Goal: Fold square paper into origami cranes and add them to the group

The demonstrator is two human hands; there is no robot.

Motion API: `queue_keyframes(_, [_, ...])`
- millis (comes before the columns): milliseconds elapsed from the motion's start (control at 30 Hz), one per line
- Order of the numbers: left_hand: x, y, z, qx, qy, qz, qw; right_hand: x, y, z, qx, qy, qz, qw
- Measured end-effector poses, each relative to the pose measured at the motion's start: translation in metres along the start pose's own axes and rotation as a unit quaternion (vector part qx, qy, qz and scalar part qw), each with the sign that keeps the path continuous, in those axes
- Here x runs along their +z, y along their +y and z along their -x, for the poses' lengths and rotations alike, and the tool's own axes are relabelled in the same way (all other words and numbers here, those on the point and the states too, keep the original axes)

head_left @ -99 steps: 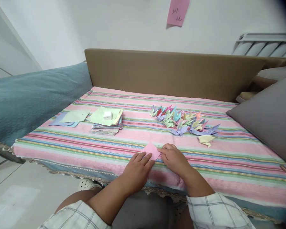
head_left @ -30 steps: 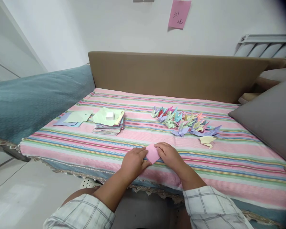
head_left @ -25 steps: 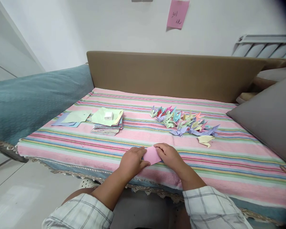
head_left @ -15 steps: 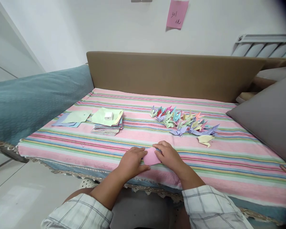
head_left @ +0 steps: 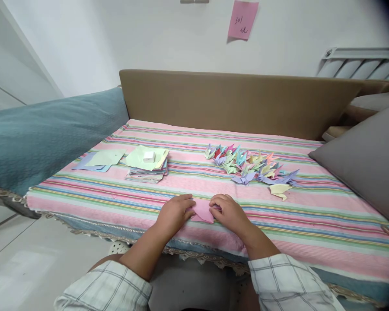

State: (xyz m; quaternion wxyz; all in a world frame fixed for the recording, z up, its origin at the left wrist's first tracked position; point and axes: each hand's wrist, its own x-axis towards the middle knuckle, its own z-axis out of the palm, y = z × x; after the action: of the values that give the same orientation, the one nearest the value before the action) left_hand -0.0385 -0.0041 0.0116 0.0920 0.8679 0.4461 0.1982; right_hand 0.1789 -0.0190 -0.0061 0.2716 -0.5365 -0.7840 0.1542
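Observation:
A folded piece of pink paper lies near the front edge of the striped cloth, between my two hands. My left hand pinches its left side between thumb and fingers. On the right side, my right hand grips the paper's edge, its fingers curled. A flap shows along the paper's lower edge; its outer ends are hidden under my fingers. Beyond my right hand sit several folded paper cranes in many colours. Nearest of these is a pale yellow crane.
To the left stands a stack of coloured paper with a small white box on top. Loose sheets lie beside it. A grey cushion rests at the right, and a brown backrest runs behind.
The pink paper's near edge has opened into a flap. My left hand has shifted slightly left, and its thumb has drawn up to the paper's left side.

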Motion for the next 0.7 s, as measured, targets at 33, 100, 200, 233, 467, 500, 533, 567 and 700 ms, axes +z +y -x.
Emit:
queue_keyframes(33, [0.0, 0.0, 0.0, 0.007, -0.004, -0.004, 1.0, 0.0, 0.0, 0.0, 0.001, -0.001, -0.001, 1.0])
queue_keyframes(100, [0.002, -0.001, 0.0, 0.022, -0.006, -0.007, 1.0, 0.0, 0.001, 0.0, 0.008, -0.002, 0.0, 1.0])
queue_keyframes(200, [0.004, -0.002, -0.001, 0.033, 0.026, -0.01, 0.999, 0.001, -0.001, 0.001, 0.02, -0.001, 0.006, 1.0])
queue_keyframes(233, [0.005, -0.002, -0.001, 0.034, 0.045, -0.011, 0.998, 0.001, -0.002, 0.001, 0.022, -0.001, 0.007, 1.0])
queue_keyframes(467, [0.007, -0.002, -0.006, 0.028, 0.132, 0.001, 0.991, 0.006, -0.01, 0.003, 0.016, 0.02, 0.012, 1.0])
queue_keyframes(500, [0.008, -0.001, -0.006, 0.017, 0.133, 0.008, 0.991, 0.007, -0.01, 0.003, 0.016, 0.021, 0.014, 1.0])
queue_keyframes(533, [0.008, -0.001, -0.006, -0.001, 0.131, 0.014, 0.991, 0.007, -0.009, 0.003, 0.016, 0.02, 0.015, 1.0])
queue_keyframes(567, [0.008, 0.0, -0.006, -0.025, 0.125, 0.018, 0.992, 0.008, -0.009, 0.003, 0.016, 0.018, 0.015, 1.0])
queue_keyframes(700, [0.008, 0.004, -0.007, -0.078, 0.087, 0.01, 0.993, 0.007, -0.008, 0.003, 0.017, 0.009, 0.017, 1.0])
